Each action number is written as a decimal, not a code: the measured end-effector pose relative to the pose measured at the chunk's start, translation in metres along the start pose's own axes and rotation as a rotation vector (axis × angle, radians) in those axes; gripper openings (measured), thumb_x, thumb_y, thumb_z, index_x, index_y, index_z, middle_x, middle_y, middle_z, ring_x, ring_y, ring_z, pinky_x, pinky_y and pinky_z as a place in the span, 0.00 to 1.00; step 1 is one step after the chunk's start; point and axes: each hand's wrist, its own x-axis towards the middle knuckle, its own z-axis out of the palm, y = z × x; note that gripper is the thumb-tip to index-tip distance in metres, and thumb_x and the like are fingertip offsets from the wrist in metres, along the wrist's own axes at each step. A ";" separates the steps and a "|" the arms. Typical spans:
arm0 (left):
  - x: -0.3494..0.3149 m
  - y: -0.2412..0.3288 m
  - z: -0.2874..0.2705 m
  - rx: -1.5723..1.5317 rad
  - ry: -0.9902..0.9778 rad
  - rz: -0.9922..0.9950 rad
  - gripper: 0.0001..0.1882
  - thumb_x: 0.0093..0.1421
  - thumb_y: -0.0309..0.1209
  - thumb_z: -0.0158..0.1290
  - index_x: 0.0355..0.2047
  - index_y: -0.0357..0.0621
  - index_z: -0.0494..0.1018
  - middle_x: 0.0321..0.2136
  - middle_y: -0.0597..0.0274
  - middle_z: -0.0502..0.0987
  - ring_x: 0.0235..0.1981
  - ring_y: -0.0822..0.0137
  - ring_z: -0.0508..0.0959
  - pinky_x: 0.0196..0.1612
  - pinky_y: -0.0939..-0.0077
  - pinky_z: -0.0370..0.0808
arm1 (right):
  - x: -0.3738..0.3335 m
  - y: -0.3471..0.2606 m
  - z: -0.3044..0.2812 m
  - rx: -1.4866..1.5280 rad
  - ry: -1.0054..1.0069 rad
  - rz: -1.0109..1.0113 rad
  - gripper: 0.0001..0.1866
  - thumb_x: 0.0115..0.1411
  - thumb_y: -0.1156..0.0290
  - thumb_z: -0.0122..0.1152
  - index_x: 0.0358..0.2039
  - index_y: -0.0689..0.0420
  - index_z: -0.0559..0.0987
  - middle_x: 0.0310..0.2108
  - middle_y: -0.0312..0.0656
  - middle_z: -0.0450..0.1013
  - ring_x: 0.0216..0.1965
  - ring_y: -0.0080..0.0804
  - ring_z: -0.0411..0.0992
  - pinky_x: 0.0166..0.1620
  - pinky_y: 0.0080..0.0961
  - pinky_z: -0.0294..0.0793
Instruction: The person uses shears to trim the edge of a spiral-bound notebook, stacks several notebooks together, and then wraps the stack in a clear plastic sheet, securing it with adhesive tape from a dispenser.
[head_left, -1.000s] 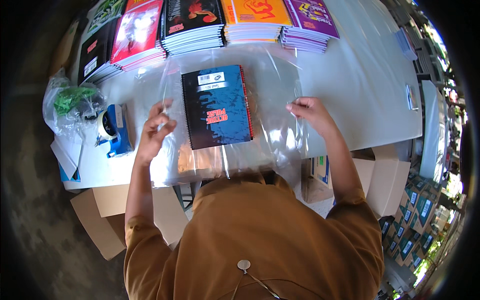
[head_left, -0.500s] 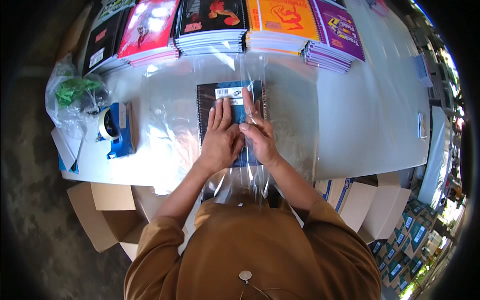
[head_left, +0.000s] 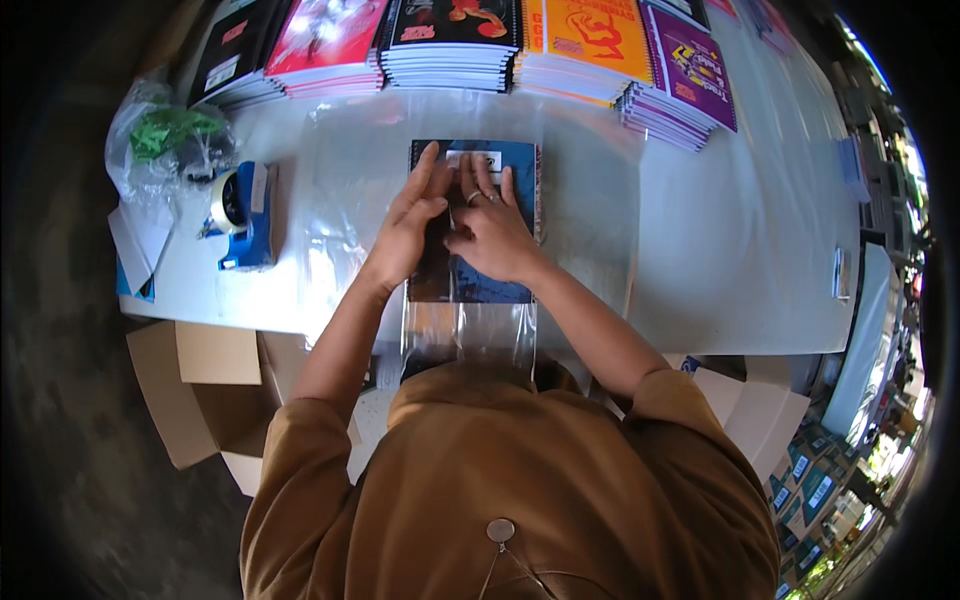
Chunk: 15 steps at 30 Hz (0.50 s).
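Close to the person's edge of the counter point(head_left: 740, 250), a dark blue notebook point(head_left: 485, 285) lies flat, straight in front of the body, apparently so that both hands reach it equally well. Clear film point(head_left: 575, 235) spreads out on either side of it and runs past its lower edge toward the body; how many layers cover it cannot be told. The left hand point(head_left: 405, 230) is over the cover's left side, fingers extended, thumb pointing right; whether it pinches any film is unclear. The right hand point(head_left: 495, 230) lies across the upper middle with fingers spread, partly over the white label point(head_left: 489, 160), probably to keep the film flat and the notebook from sliding. A blue tape dispenser point(head_left: 257, 220) stands to the left, seemingly within easy reach. At the far side, 5 stacks of spiral-bound notebooks point(head_left: 450, 25) form a row, perhaps set back for working room. Below, 2 open cardboard boxes point(head_left: 185, 395) flank the person, likely sparing counter space.
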 end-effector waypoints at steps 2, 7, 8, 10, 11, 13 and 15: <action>-0.005 -0.009 -0.006 -1.404 -0.301 -0.206 0.29 0.57 0.30 0.42 0.60 0.40 0.56 0.62 0.46 0.53 0.63 0.48 0.51 0.63 0.52 0.46 | 0.000 0.002 0.001 0.049 -0.026 0.030 0.11 0.48 0.63 0.58 0.22 0.58 0.77 0.65 0.56 0.40 0.67 0.51 0.31 0.62 0.56 0.24; -0.110 0.027 -0.090 -1.115 -0.468 0.025 0.32 0.57 0.36 0.47 0.60 0.36 0.54 0.63 0.47 0.49 0.65 0.51 0.48 0.63 0.50 0.45 | 0.004 0.003 -0.004 0.250 -0.108 0.078 0.12 0.51 0.61 0.58 0.17 0.55 0.76 0.67 0.51 0.35 0.68 0.48 0.25 0.61 0.54 0.18; -0.120 0.024 -0.100 -1.239 -0.438 0.057 0.32 0.55 0.34 0.48 0.59 0.37 0.56 0.62 0.47 0.52 0.63 0.51 0.52 0.63 0.51 0.47 | 0.004 0.001 -0.004 0.174 -0.123 0.089 0.14 0.51 0.58 0.59 0.18 0.55 0.78 0.66 0.51 0.35 0.67 0.49 0.25 0.62 0.52 0.19; -0.120 0.013 -0.113 -1.480 -0.415 -0.147 0.30 0.53 0.33 0.52 0.55 0.37 0.60 0.59 0.49 0.58 0.58 0.50 0.61 0.59 0.54 0.53 | 0.006 -0.009 -0.012 0.157 -0.149 0.125 0.14 0.50 0.57 0.59 0.19 0.54 0.80 0.66 0.51 0.34 0.67 0.49 0.25 0.62 0.52 0.20; -0.114 0.006 -0.120 -1.586 -0.423 -0.393 0.28 0.51 0.32 0.53 0.53 0.37 0.62 0.57 0.51 0.61 0.54 0.51 0.65 0.57 0.55 0.57 | 0.006 -0.012 -0.016 0.137 -0.169 0.159 0.15 0.49 0.56 0.59 0.20 0.54 0.81 0.67 0.51 0.34 0.67 0.48 0.25 0.62 0.51 0.20; -0.095 -0.002 -0.119 -1.451 -0.180 -0.460 0.23 0.49 0.30 0.55 0.47 0.43 0.68 0.50 0.58 0.68 0.47 0.55 0.68 0.49 0.59 0.63 | 0.011 -0.013 -0.021 0.118 -0.217 0.181 0.14 0.48 0.55 0.60 0.23 0.51 0.83 0.67 0.51 0.35 0.67 0.49 0.25 0.63 0.50 0.22; -0.097 -0.008 -0.112 -1.269 -0.310 -0.134 0.18 0.48 0.27 0.57 0.42 0.51 0.72 0.45 0.64 0.72 0.49 0.57 0.67 0.47 0.63 0.63 | 0.015 -0.011 -0.022 0.084 -0.305 0.147 0.12 0.48 0.55 0.59 0.25 0.47 0.84 0.67 0.51 0.34 0.68 0.49 0.26 0.63 0.51 0.22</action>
